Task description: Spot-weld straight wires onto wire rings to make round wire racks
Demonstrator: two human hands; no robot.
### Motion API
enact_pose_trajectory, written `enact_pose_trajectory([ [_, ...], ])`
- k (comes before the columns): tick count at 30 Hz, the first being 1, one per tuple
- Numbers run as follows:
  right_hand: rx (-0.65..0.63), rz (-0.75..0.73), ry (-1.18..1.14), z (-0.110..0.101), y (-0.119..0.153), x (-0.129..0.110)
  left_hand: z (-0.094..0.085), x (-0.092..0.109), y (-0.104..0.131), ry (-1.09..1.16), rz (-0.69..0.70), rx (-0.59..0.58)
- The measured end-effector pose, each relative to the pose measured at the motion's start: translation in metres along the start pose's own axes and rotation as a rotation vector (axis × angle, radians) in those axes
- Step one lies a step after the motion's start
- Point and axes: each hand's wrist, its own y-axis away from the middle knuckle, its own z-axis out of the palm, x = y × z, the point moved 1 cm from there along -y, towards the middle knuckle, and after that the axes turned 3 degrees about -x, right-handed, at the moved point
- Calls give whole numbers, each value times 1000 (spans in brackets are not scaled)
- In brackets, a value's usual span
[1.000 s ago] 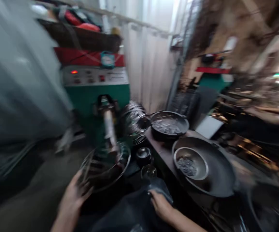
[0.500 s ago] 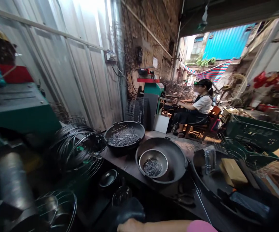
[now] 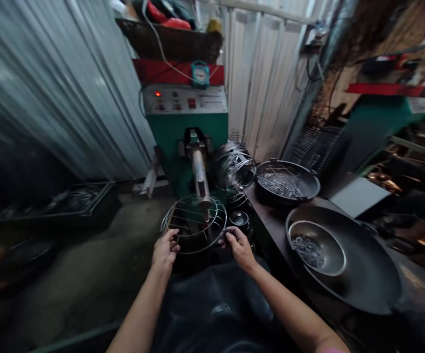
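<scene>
A round wire rack with cross wires is under the arm of a green machine. My left hand grips the left side of its rim, fingers curled round the wire. At the rim's right side, my right hand has its fingertips pinched together. Whether they hold the rim itself or a small piece against it I cannot make out. The arm's lower tip hangs within the rack's outline; contact with the wire is unclear.
Right of the machine stand a stack of wire rings, a black pan of thin wire pieces, and a large pan holding a metal bowl with small metal parts. A green crate lies left on the floor. A small dial clock sits above the panel.
My view has swung left and down from the pans and the seated co-worker to the machine. Both hands now show at the wire rack; before, only one arm showed at the bottom edge.
</scene>
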Motion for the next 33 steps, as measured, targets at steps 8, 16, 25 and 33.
enact_pose_trajectory([
  [8,-172,-39,423,18,-29,17,2,0,-6,111,82,-29],
  [16,-124,34,360,25,-34,14,5,-4,-14,120,82,-23],
  [25,-131,51,293,22,-40,13,6,-4,-23,114,60,-28],
  [33,-113,68,236,21,-52,18,14,-2,-27,100,14,8],
])
